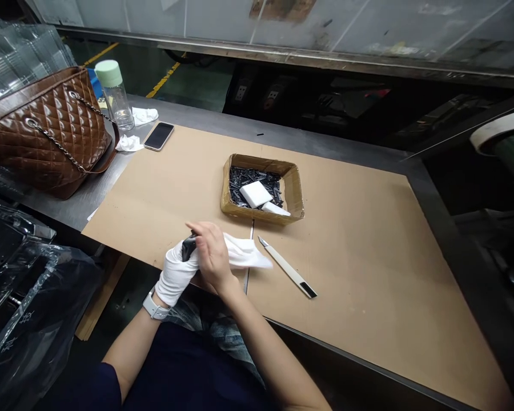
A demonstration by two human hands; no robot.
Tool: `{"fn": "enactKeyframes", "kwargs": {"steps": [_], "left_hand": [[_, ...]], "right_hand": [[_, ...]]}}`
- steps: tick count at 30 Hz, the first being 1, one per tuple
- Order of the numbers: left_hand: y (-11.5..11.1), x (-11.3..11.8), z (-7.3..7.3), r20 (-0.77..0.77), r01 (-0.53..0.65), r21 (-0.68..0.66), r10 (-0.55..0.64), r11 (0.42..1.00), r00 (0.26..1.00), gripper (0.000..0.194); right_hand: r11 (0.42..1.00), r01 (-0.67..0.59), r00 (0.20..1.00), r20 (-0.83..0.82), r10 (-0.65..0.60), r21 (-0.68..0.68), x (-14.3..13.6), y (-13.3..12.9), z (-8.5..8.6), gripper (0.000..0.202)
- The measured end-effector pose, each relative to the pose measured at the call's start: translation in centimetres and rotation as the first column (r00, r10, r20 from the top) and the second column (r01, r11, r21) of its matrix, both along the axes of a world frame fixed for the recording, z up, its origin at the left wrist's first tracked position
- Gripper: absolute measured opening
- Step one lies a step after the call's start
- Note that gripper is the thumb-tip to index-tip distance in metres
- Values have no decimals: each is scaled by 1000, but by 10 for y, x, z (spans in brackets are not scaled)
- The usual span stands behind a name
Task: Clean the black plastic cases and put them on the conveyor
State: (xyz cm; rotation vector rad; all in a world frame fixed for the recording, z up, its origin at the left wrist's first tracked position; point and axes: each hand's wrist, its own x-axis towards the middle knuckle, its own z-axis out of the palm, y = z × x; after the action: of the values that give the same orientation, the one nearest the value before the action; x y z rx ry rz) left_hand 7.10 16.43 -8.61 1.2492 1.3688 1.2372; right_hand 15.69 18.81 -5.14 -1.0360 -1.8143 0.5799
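My left hand [175, 278], in a white glove, is closed around a small glossy black part [188, 246] near the table's front edge. My bare right hand [215, 258] lies over that part with a white cloth [247, 253] gripped in it. The cloth's loose end trails off to the right. How far the cloth covers the black part is hidden by my fingers. Just to the right lies a utility knife [286, 267] with a pale handle. Beyond my hands stands a taped cardboard box [263, 216], holding many small black pieces [251, 176] and two white blocks [256, 194].
Brown cardboard sheets [360, 251] cover the table. At the back left are a phone [159, 136], crumpled tissues [129, 143], a clear bottle [119, 105] with a green lid and a quilted brown handbag [55, 131]. A metal ledge [282, 56] runs across the back.
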Motion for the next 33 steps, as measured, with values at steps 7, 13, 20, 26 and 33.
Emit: {"fn": "enactKeyframes", "kwargs": {"steps": [7,13,20,26,33], "left_hand": [[-12,-13,13,-74,-94,90,100,992,992,21],[-21,-2,18,-105,-117,200,140,973,985,26],[-26,8,20,105,23,296,-56,955,993,33],[-27,-1,24,253,-46,60,29,997,967,39],[-9,-15,26,749,-94,-249,253,964,613,59]], "right_hand": [[856,58,813,-473,-339,-513,-4,-27,-52,45],[758,-47,578,-636,-511,-651,-15,-42,-45,49],[777,-323,521,-787,-330,-540,-7,-32,-15,43],[844,-213,473,-808,-352,-493,37,-2,-6,50],[920,378,840,-380,-388,-103,90,144,63,58]]}}
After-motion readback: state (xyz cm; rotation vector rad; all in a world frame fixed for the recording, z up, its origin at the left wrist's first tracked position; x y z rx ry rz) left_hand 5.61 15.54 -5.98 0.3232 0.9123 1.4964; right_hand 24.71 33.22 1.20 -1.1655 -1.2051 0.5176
